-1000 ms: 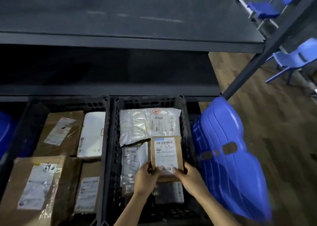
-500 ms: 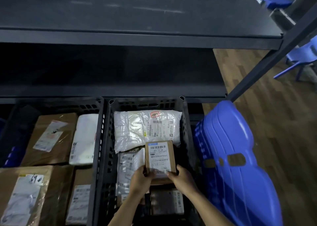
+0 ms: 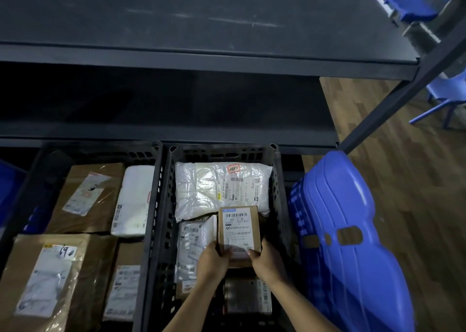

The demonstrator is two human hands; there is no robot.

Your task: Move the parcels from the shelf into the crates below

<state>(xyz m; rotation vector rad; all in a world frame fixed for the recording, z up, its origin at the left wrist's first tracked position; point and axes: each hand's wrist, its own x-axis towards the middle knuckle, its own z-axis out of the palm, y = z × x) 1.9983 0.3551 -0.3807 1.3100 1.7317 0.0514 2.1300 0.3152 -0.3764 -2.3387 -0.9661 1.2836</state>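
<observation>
A small brown cardboard parcel [image 3: 239,228] with a white barcode label is inside the right black crate [image 3: 277,180]. My left hand [image 3: 213,261] grips its near left corner and my right hand [image 3: 267,261] grips its near right corner. Behind it lies a white plastic mailer [image 3: 216,185], and to its left a small clear-wrapped parcel [image 3: 194,238]. A dark wrapped parcel [image 3: 248,296] lies under my wrists. The left black crate [image 3: 100,152] holds several brown boxes and a white parcel [image 3: 135,200]. The dark shelf [image 3: 201,24] above looks bare.
A blue plastic chair back [image 3: 348,243] leans right beside the right crate. A dark slanted shelf post [image 3: 403,79] rises at right over the wooden floor [image 3: 416,180]. More blue chairs [image 3: 443,97] stand at far right. A blue bin edge [image 3: 7,188] shows at far left.
Both hands keep hold of the small brown parcel, which has sunk a little lower and deeper into the right crate. My view has shifted slightly.
</observation>
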